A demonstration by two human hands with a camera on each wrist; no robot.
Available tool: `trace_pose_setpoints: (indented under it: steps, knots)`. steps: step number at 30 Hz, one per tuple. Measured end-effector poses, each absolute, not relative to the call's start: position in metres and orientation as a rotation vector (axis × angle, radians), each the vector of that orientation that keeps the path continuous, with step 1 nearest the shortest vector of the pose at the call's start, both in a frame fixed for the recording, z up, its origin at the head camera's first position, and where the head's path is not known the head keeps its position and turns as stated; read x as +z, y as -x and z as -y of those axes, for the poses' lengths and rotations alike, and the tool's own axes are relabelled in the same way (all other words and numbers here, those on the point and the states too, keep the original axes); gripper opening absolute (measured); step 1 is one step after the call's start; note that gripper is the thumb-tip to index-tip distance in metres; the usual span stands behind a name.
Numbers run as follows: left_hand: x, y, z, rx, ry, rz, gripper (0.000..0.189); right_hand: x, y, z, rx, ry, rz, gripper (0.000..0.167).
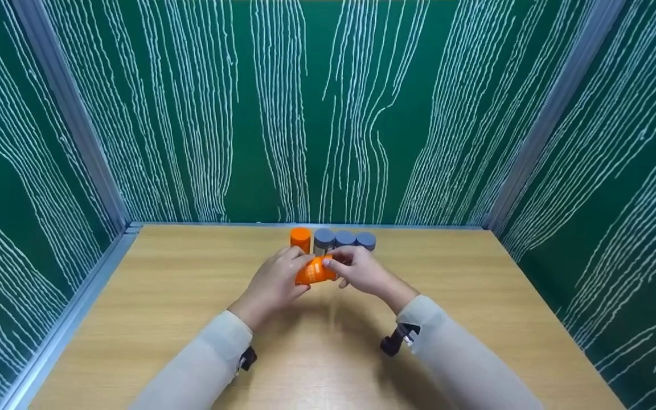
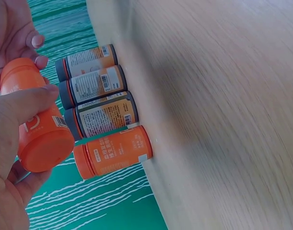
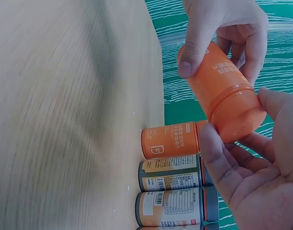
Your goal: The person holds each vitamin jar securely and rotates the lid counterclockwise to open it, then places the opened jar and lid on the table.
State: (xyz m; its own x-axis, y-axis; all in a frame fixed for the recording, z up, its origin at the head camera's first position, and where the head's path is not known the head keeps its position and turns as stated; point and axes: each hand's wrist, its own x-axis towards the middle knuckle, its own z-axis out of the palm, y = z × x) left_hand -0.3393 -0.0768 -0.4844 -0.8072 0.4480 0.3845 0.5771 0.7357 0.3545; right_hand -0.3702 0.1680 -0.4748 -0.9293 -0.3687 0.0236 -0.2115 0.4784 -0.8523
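My left hand (image 1: 274, 279) grips an orange bottle (image 1: 314, 271) round its body, holding it tilted above the table. My right hand (image 1: 365, 270) is at the bottle's capped end; in the right wrist view its thumb and fingers are curled about the orange cap (image 3: 238, 116). The cap sits on the bottle. Behind the hands, a second orange bottle (image 2: 115, 152) stands upright at the left end of a row. Beside it are a dark-capped bottle (image 2: 104, 115), another dark-capped bottle (image 2: 98, 85) and a third dark-capped bottle (image 2: 91, 61), all with printed labels.
The wooden table (image 1: 191, 302) reaches back to a green wall (image 1: 339, 114) with white wavy lines. Similar green panels rise on both sides, joined by grey metal posts (image 1: 77, 102). The bottle row stands close to the table's back edge.
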Motion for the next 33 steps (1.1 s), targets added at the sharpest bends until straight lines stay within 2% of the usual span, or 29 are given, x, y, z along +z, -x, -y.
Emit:
trace_pose_setpoints:
  steps: [11,33]
  knots:
    - [-0.4845,0.3382,0.0811,-0.677,0.810,2.663,0.058,-0.4721,0.3664,-0.1662,-1.392,0.498,-2.607,0.040]
    - [-0.4868,0.3362,0.0790,-0.677,0.830,2.696,0.058,-0.4792,0.3638,-0.1731,-1.357,0.747,-2.627,0.038]
